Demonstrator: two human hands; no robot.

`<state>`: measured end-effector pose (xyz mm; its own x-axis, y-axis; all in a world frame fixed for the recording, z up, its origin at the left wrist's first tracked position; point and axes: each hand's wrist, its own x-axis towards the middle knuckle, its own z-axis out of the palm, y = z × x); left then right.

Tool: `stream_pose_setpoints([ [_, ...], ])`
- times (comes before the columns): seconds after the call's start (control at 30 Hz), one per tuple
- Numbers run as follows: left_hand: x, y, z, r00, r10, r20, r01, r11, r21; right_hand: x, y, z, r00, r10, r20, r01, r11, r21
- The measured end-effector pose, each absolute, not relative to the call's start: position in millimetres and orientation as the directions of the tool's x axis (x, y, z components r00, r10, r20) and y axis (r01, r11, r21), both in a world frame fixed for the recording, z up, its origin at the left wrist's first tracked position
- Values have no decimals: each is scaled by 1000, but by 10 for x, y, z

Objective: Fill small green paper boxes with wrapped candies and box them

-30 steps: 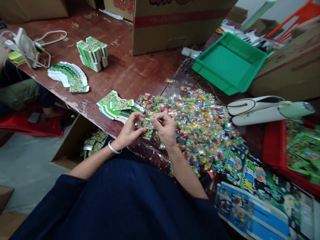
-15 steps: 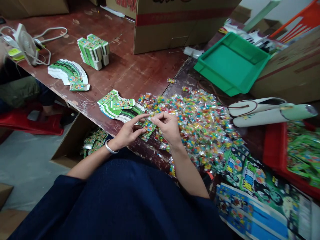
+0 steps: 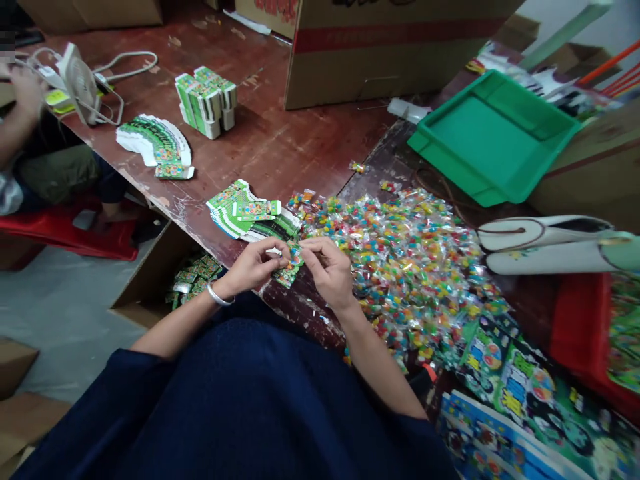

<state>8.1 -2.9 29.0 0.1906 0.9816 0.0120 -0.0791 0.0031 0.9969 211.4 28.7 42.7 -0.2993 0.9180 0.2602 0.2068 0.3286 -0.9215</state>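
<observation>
My left hand (image 3: 253, 265), with a silver bangle on the wrist, and my right hand (image 3: 327, 270) meet at the table's near edge, both pinching a small green printed box (image 3: 290, 265) between their fingertips. Just beyond them lies a fanned stack of flat green box blanks (image 3: 239, 212). To the right spreads a wide heap of small clear packets of coloured candies (image 3: 410, 260), touching my right hand's far side.
A green plastic tray (image 3: 493, 137) and big cardboard cartons (image 3: 380, 47) stand at the back. Folded green boxes (image 3: 205, 100), another fan of blanks (image 3: 155, 143) and a small white fan (image 3: 80, 80) lie far left, by another person's hand (image 3: 23, 87). An open carton of boxes (image 3: 193, 277) sits on the floor.
My left fingers, stretched out half a second ago, have curled back onto the small box. The view has shifted a little, so everything sits further right and lower.
</observation>
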Motion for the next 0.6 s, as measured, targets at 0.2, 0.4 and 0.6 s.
stream_pose_setpoints([
  [0.2, -393, -247, 372, 256, 966, -36, 63, 20, 998, 2093, 195, 292, -649, 757, 74, 156, 227, -961],
  [0.4, -1417, -285, 524, 487, 826, -283, 535, -26, 844, 2193, 256, 328, -586, 808, -60, 219, 87, -972],
  [0.6, -2349, 731, 412, -260, 962, -77, 909, 271, 316, 2233, 336, 268, -514, 853, -93, 342, 104, -934],
])
